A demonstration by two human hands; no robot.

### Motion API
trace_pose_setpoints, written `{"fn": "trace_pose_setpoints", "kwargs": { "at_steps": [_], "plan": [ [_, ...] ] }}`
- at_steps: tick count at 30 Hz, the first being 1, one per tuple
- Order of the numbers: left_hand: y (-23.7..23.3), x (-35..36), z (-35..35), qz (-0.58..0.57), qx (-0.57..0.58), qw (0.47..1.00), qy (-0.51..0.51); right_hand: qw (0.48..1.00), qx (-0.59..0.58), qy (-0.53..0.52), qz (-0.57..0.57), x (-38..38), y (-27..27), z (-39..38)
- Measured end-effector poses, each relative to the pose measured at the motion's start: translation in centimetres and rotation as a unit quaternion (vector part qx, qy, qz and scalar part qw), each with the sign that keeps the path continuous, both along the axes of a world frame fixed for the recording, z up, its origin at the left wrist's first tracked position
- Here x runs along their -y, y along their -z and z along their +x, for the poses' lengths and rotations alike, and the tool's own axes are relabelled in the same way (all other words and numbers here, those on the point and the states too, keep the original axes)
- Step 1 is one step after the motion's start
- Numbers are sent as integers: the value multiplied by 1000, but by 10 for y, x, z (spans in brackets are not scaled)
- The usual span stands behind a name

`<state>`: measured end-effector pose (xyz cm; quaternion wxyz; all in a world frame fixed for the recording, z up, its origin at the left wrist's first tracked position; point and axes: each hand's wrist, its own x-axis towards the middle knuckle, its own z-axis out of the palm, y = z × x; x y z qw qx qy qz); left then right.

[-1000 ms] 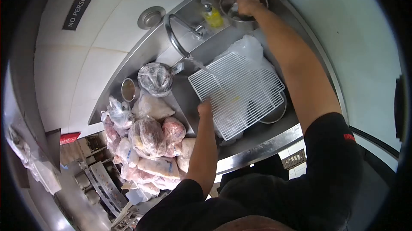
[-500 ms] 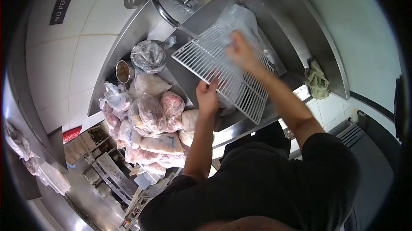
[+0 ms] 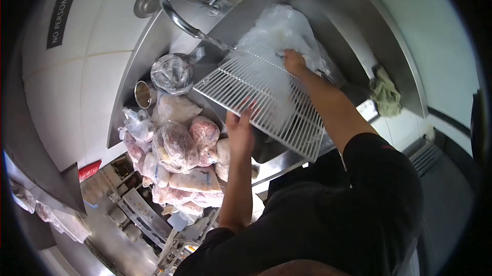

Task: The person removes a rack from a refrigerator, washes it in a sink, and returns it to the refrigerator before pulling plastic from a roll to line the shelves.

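White rectangular wire rack point(image 3: 266, 100) clamped in my left hand point(image 3: 239, 130); my right hand point(image 3: 294, 62), grip unclear, has shifted work to its far side.

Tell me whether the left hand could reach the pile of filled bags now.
Probably yes: the pile of filled bags lies just beside the left hand with nothing seen between, though it holds the wire rack and may need to let go.

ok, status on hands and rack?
Left hand gripping near edge of wire rack; right hand at far edge, grip unclear. Tap running onto rack. Plastic bag close beyond, possible snag.
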<state>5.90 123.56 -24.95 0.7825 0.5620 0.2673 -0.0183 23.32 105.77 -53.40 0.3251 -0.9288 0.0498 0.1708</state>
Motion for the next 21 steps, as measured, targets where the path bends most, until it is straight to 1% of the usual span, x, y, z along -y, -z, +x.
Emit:
{"fn": "trace_pose_setpoints", "kwargs": {
  "at_steps": [1,3,4,5,6,7,8,9,10,11,12,13,14,15,16,17,18,19,21],
  "plan": [
    [19,6,-3,-59,29,997,-27,999,-44,21,-16,3,-7,-20],
    [36,16,-5,-182,-10,982,-40,975,-145,25,164,13,-29,-29],
    [45,19,-6,-243,-32,968,-45,963,-154,13,221,13,-47,-33],
    [69,6,-15,-185,-49,980,61,946,-171,2,277,8,-69,-52],
    [66,0,-25,-254,-30,965,48,952,-142,-71,261,0,-105,-75],
    [63,2,-20,-328,-3,944,44,956,-100,-139,237,-4,-142,-88],
    [59,11,-9,-405,25,913,46,952,-46,-165,252,-16,-148,-109],
    [19,28,-9,-325,-70,943,-17,901,-77,-176,390,-14,-204,-135],
    [44,13,-20,-404,-57,913,-9,907,-3,-207,367,-37,-174,-158],
    [53,9,-25,-414,-57,908,13,884,-13,-198,424,-38,-236,-186],
    [51,9,-32,-405,-57,912,38,935,73,-231,259,-46,-266,-200],
    [48,10,-36,-383,-58,920,65,972,80,-126,182,-71,-242,-216],
    [40,13,-40,-350,-56,930,91,987,60,-70,132,-75,-271,-232],
    [34,19,-43,-317,-51,940,118,985,145,-71,63,-86,-249,-238],
    [28,27,-46,-289,-40,946,144,968,229,-94,48,-88,-227,-237],
    [22,38,-47,-262,-23,950,169,976,189,-109,4,-81,-243,-239],
    [16,54,-49,-239,-7,953,186,961,230,-155,15,-59,-271,-248],
    [9,67,-50,-213,6,955,204,958,199,-208,13,-42,-271,-241],
    [-4,89,-54,-167,30,954,246,956,106,-262,-75,-16,-300,-234]
  ]
}}
